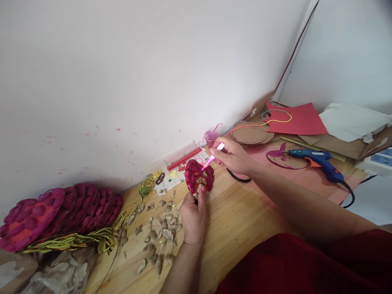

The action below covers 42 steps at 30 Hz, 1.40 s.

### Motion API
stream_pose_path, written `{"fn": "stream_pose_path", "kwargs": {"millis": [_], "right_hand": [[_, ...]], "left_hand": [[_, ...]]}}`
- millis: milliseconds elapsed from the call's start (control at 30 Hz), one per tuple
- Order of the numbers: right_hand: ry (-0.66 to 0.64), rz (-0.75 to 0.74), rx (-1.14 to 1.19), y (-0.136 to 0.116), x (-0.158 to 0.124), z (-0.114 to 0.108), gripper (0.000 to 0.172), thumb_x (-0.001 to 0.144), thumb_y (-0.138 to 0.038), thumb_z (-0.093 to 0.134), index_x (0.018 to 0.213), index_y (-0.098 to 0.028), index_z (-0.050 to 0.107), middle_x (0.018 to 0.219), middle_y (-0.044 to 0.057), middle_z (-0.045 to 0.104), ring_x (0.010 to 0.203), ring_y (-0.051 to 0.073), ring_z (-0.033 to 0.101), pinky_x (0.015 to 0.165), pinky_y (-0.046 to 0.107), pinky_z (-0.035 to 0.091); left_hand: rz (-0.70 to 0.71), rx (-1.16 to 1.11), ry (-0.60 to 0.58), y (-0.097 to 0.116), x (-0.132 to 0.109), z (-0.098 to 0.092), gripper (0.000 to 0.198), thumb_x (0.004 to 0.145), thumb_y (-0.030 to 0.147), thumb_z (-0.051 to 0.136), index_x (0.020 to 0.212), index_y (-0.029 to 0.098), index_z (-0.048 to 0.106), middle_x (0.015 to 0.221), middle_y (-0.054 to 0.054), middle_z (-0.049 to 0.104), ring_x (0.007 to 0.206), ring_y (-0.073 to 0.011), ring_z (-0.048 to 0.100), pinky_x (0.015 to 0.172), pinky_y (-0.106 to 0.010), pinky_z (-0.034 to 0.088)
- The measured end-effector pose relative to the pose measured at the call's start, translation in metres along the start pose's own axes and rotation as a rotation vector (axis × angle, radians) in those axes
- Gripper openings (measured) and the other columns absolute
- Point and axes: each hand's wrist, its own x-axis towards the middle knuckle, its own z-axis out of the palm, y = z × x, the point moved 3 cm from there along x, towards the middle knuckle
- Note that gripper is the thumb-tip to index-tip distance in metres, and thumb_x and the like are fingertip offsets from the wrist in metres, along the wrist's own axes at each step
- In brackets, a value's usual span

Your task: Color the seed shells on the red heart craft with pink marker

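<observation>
Gripped at its lower edge by my left hand [193, 212] is a small round disc [191, 175], with peanut shells stuck on it. Its shells are mostly painted magenta, while those down the middle and right remain bare tan. My right hand [231, 154] pinches a white paintbrush [212, 158] stained bright pink, its tip touching the disc's face. Just behind that hand stands a clear cup [211, 136] of pink paint, partly hidden. Loose peanut shells [167, 234] lie scattered on the wooden table [232, 241], left of my left hand.
Magenta shell-covered discs [33, 216] lean in a row at left, with yellow-green cords [73, 241] before them. A blue glue gun [321, 161] lies at right near red paper [297, 118] and cardboard ovals [251, 132]. Paint spots mark the wall [131, 81].
</observation>
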Motion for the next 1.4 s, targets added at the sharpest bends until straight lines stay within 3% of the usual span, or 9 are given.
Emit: {"fn": "stream_pose_path", "kwargs": {"millis": [467,833,1100,1267,1400], "right_hand": [[0.031,-0.031,-0.097,-0.007,-0.002,0.000,0.021,0.093,-0.038,0.056,0.080,-0.023,0.047,0.057,-0.005,0.052,0.053,0.012,0.043,0.054,0.027,0.028],[-0.034,-0.165,-0.048,-0.029,-0.020,0.016,0.023,0.095,-0.040,0.057,0.083,-0.024,0.047,0.062,-0.004,0.056,0.054,0.012,0.043,0.052,0.026,0.032],[-0.046,-0.115,-0.039,-0.026,-0.016,0.012,0.021,0.095,-0.038,0.057,0.083,-0.024,0.047,0.064,-0.003,0.058,0.053,0.012,0.044,0.052,0.027,0.033],[0.022,-0.104,-0.103,-0.026,-0.014,0.004,0.021,0.095,-0.038,0.057,0.082,-0.023,0.048,0.061,-0.004,0.054,0.053,0.012,0.041,0.054,0.028,0.030],[-0.073,-0.116,-0.029,-0.028,-0.016,0.010,0.020,0.095,-0.038,0.055,0.084,-0.024,0.047,0.065,-0.003,0.061,0.052,0.012,0.042,0.052,0.027,0.031]], "left_hand": [[-0.023,0.023,0.000,-0.001,0.000,0.000,0.041,0.093,0.055,0.059,0.088,0.018,0.075,0.078,-0.009,0.076,0.075,-0.0206,0.068,0.073,-0.028,0.052],[0.009,0.030,-0.048,0.000,-0.001,0.001,0.039,0.097,0.051,0.056,0.099,0.018,0.076,0.091,-0.008,0.078,0.076,-0.0178,0.066,0.076,-0.027,0.049],[-0.034,0.038,-0.051,-0.002,-0.001,0.001,0.040,0.096,0.053,0.057,0.103,0.019,0.076,0.091,-0.008,0.078,0.077,-0.0182,0.067,0.077,-0.027,0.049],[-0.004,0.046,-0.038,-0.002,-0.001,0.001,0.043,0.096,0.054,0.056,0.101,0.016,0.077,0.090,-0.010,0.079,0.075,-0.0196,0.068,0.075,-0.028,0.050],[0.000,0.042,-0.035,-0.002,-0.001,0.002,0.043,0.096,0.054,0.056,0.102,0.017,0.077,0.092,-0.010,0.079,0.078,-0.0208,0.069,0.076,-0.029,0.051]]}}
